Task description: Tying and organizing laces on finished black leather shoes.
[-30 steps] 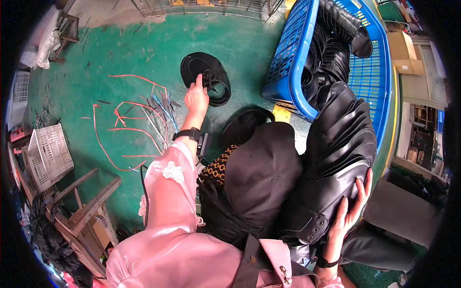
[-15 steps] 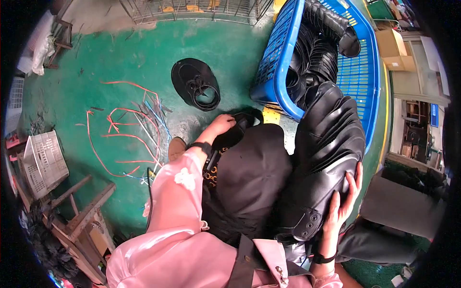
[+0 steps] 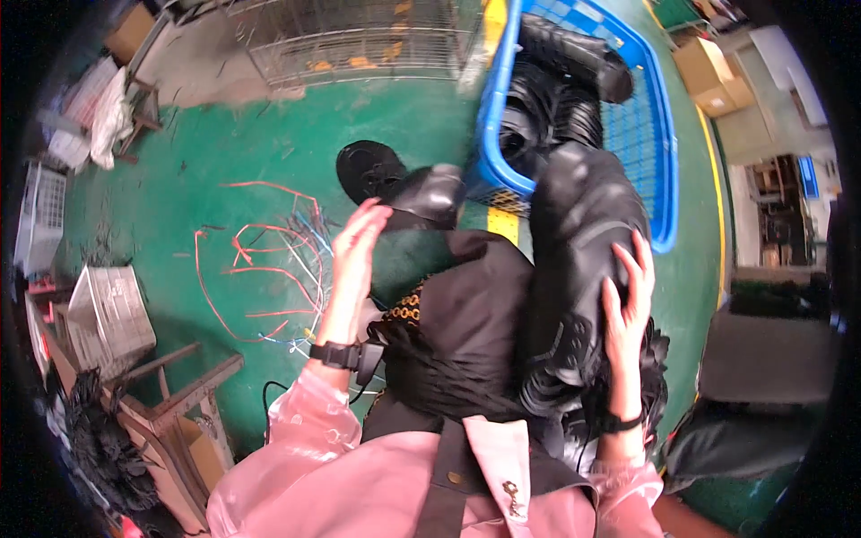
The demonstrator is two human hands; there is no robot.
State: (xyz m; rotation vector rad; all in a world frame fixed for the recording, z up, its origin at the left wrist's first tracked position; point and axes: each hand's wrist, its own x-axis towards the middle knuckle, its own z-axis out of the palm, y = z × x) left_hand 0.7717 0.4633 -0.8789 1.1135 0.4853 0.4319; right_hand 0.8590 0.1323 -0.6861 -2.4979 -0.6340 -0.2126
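**Blur on one side, calm on the other**

Here we are, looking straight down, and my left hand [image 3: 357,247] is up at the glossy black upper [image 3: 430,197], fingertips at its near left edge. Pinched, or merely brushed? It's smeared just there; I cannot tell. That upper sits out ahead of the dark cloth [image 3: 475,282] over the knees, right beside a flat black piece [image 3: 360,166]; whether it rests on the green floor [image 3: 269,134] or hangs above, I can't say.

Across to my right hand [image 3: 628,305]: nothing clenched here, thumb and fingers spread, laid along the outer side of the stack of black uppers [image 3: 583,233]. The stack's far end points up toward the blue basket [image 3: 668,170].

Good handling, to my eye? On the right, broad, even pressure, because overlapping pieces like these could fan apart under a poke. On the left, I'd want thumb and fingertips on the edge alone, sparing that shiny face a crease, and staying clear of the red cords [image 3: 269,185] off to the left.
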